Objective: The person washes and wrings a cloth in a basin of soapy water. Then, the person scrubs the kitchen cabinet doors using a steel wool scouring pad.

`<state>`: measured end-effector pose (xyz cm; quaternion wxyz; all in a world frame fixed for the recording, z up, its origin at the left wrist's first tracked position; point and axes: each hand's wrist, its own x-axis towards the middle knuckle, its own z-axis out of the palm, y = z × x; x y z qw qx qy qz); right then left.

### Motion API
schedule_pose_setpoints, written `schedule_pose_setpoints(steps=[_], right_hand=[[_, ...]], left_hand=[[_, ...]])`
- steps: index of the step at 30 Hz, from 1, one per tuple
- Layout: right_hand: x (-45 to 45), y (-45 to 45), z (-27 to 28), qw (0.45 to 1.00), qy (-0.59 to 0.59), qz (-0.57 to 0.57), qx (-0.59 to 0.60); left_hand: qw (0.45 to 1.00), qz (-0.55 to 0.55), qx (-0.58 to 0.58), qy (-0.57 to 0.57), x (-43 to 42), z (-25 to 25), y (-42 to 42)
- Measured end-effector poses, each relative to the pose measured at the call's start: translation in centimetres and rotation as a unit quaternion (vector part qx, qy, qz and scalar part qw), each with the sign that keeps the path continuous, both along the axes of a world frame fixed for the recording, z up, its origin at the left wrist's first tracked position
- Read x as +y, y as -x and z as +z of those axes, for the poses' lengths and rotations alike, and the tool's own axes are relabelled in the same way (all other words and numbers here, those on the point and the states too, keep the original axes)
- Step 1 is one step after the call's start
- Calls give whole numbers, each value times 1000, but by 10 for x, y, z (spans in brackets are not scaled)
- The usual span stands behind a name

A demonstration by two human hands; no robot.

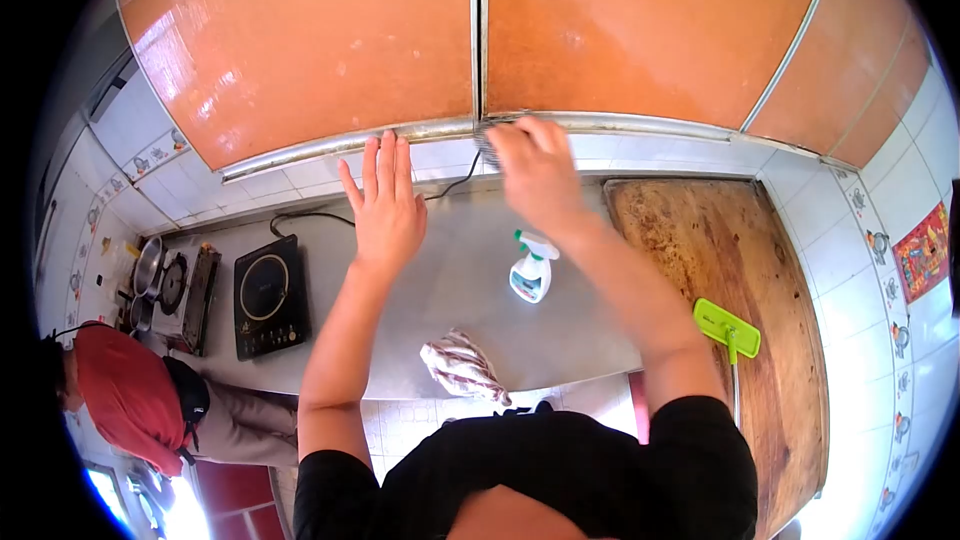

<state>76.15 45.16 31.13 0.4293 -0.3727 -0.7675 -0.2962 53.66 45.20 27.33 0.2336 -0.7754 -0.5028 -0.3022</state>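
My left hand (387, 202) is raised with its fingers stretched out, their tips near the lower metal edge (330, 147) of the orange cabinet doors (300, 40). Pressed at that edge, by the gap between the two doors, a dark grey scrubbing pad (489, 143) is held in the curled fingers of my right hand (535, 165), which is slightly blurred. Below my right hand, a white spray bottle with a green nozzle (531, 275) lies on the metal counter (410, 310). A striped cloth (462, 367) is bunched at the counter's front edge.
A black induction cooker (268, 295) and a gas stove (185, 290) are at the left. Another person in a red top (130, 390) bends at the lower left. On the right, a green flat mop head (727, 328) rests over a wooden board (700, 230). A black cable (320, 214) crosses the counter's back.
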Motion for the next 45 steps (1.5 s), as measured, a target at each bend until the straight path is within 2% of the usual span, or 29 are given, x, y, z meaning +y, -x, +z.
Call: schedule_pose_setpoints(steps=[2,4,10,13,16,18,20,23,26,28,31,33,34,35,38,39,41,42,43,44,45], right_hand=[[-12,-43,2,996,62,-65,4],[-18,-59,2,994,25,-106,17],[5,34,-3,1000,-13,13,-1],[-4,-6,-2,998,63,3,0],[-16,-63,6,997,25,-66,10],[-15,-34,1,996,-2,-88,0],[-7,11,-1,999,19,-35,16],[2,33,2,1000,6,-8,19],[-7,-24,-3,997,66,-23,31],[-20,-75,0,992,35,-116,21],[-19,-47,-8,991,39,-127,17],[-7,2,-15,996,26,-80,12],[-2,25,-13,997,58,-56,11],[-1,37,-9,999,6,-41,32],[-9,3,-4,998,58,-1,18],[-10,-25,-9,995,96,-35,15],[-24,-88,-7,984,89,-134,74],[-30,-120,-5,977,84,-185,61],[-35,-137,-3,977,59,-194,70],[-26,-134,-11,968,123,-122,182],[-18,-114,-19,936,186,-50,295]], left_hand=[[1000,-3,5,-2,2,-1,3],[1000,-12,4,7,1,0,6],[1000,-7,10,22,-5,4,4],[1000,-12,9,25,-3,4,4],[999,-18,6,33,-2,2,8],[999,-19,-7,30,0,4,3],[999,-21,-10,29,-6,6,1],[999,-12,-2,36,-5,7,2],[999,-22,5,44,-6,7,5],[999,-28,7,46,-5,5,8],[999,-23,-11,41,-4,7,1],[999,-18,-14,45,-7,7,-1],[999,-15,-13,47,-6,7,-1],[998,-15,-12,52,-7,7,-2],[999,-8,-4,47,-6,6,-2],[999,-10,4,49,-5,5,0],[999,-19,6,48,-4,7,0],[999,-22,3,48,-6,7,1],[999,-20,-1,45,-5,8,0],[999,-19,-3,44,-4,7,0],[999,-22,0,45,-6,7,-1]])
